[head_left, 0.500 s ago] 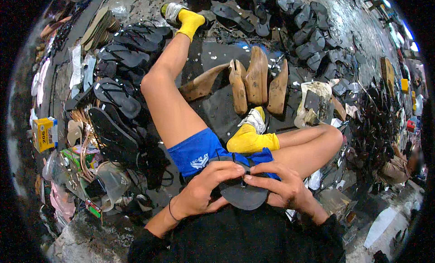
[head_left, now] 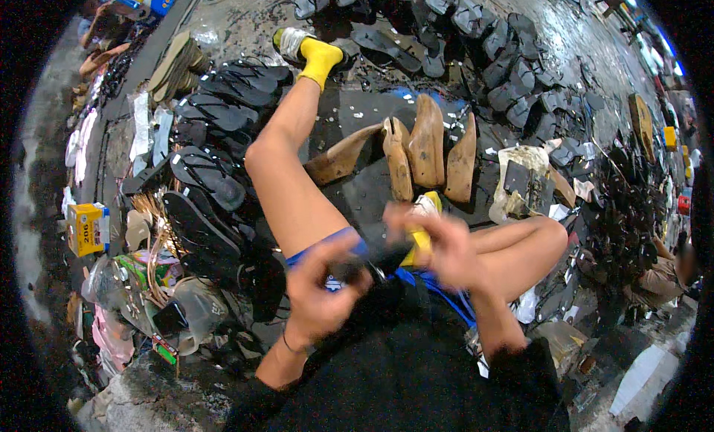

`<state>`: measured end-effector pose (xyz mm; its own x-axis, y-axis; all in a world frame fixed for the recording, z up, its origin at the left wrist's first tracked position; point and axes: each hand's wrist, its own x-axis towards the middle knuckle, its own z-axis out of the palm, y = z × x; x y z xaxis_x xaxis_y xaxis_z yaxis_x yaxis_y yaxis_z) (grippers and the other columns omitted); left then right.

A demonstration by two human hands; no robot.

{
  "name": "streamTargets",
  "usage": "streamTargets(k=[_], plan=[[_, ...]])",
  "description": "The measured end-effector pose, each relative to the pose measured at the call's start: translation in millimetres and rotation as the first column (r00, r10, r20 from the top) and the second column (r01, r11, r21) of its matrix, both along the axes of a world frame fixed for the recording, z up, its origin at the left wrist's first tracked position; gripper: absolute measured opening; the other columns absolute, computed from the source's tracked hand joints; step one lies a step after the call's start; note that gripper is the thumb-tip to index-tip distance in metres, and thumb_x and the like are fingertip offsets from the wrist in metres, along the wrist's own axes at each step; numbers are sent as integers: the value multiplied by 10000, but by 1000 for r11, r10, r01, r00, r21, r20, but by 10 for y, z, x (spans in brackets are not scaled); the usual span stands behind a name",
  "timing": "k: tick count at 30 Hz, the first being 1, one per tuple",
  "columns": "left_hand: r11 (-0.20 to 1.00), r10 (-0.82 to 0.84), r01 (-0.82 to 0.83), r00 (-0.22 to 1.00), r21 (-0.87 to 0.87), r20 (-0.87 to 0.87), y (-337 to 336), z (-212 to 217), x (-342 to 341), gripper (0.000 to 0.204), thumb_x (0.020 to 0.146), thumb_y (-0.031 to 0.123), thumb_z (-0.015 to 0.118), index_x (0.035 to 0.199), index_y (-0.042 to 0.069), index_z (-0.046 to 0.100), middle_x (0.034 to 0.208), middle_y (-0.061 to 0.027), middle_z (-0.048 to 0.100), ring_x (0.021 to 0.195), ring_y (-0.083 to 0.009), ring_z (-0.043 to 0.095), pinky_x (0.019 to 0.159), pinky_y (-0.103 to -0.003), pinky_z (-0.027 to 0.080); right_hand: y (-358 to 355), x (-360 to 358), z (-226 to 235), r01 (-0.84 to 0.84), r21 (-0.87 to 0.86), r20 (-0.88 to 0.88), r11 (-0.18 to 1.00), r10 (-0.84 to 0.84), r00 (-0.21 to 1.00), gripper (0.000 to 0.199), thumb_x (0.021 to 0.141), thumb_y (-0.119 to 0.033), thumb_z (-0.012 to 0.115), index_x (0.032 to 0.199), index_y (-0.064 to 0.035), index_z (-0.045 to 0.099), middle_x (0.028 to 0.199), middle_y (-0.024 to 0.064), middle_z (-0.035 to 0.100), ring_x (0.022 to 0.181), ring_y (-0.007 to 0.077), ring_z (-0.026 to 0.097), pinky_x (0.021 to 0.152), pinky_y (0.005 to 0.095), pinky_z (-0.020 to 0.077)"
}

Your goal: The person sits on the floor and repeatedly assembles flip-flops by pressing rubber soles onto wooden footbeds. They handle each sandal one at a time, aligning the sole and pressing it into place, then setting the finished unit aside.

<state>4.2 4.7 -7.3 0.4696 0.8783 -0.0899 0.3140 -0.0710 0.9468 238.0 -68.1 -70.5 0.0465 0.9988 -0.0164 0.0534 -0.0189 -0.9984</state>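
My left hand (head_left: 323, 290) is curled round a dark flip-flop sole (head_left: 387, 259), which is blurred and seen nearly edge-on over my lap. My right hand (head_left: 442, 246) is raised at the sole's right side, its fingers smeared by motion, so I cannot tell whether it touches the sole. Beyond my hands, wooden shoe lasts (head_left: 426, 145) stand and lean on a dark mat (head_left: 357, 201) between my legs.
Black flip-flops (head_left: 208, 175) are piled on the left, beside a yellow box (head_left: 88, 229) and a clear plastic bag (head_left: 190, 302). More dark sandals (head_left: 513, 60) are heaped at the far right. A stained white container (head_left: 520, 180) stands by my right knee. Scraps litter the floor.
Both hands were pinching the sole together close to my body. Now they have moved apart, the right hand up and away, and the sole has tilted. The view has shifted slightly.
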Motion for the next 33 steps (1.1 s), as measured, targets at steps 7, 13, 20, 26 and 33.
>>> streamTargets(k=[7, 13, 20, 26, 33], plan=[[723, 205, 76, 926, -686, 318, 237, -705, 109, 587, 789, 84, 740, 1327, 16, 515, 1197, -97, 641, 1021, -221, 646, 930, -375, 523, 863, 424, -1776, 554, -48, 906, 831, -198, 374, 645, 953, -444, 559, 1476, -109, 385, 1508, 236, 306, 1366, 472, 299, 1091, 559, 326], [576, 228, 349, 800, -739, 555, -19, -941, 324, 586, 848, 145, 735, 1348, -19, 477, 1296, -146, 604, 1025, -259, 664, 919, -379, 552, 769, 824, -2087, 705, -138, 714, 695, -424, 557, 747, 811, -302, 761, 1417, -25, 424, 1436, 228, 441, 1316, 417, 419, 1073, 471, 371], [693, 284, 241, 774, -679, 565, 270, -1126, 345, 535, 981, 343, 581, 1382, 14, 452, 1330, -128, 587, 1037, -198, 635, 858, -339, 556, 648, 768, -1275, 620, -370, 38, 692, -655, 755, 483, 900, -254, 713, 1278, 13, 578, 1154, 101, 665, 1010, 205, 630, 893, 342, 496], [747, 416, 88, 712, -659, 566, 512, -1273, 309, 546, 1013, 436, 512, 1349, 8, 475, 1260, -115, 622, 882, -164, 658, 778, -300, 565, -20, 349, -136, 239, -450, -549, 860, -477, 686, 564, 853, -290, 679, 1302, 23, 543, 1168, 106, 660, 1042, 247, 644, 949, 385, 509], [603, 552, 211, 587, -770, 593, 435, -1285, 282, 861, 942, 754, 277, 1384, 37, 457, 1241, -161, 625, 964, -218, 657, 816, -367, 568, -278, -369, 737, 70, -454, 112, 888, -21, 993, 651, 877, -261, 701, 1367, 80, 441, 1280, 203, 591, 1161, 340, 587, 1010, 410, 468]])
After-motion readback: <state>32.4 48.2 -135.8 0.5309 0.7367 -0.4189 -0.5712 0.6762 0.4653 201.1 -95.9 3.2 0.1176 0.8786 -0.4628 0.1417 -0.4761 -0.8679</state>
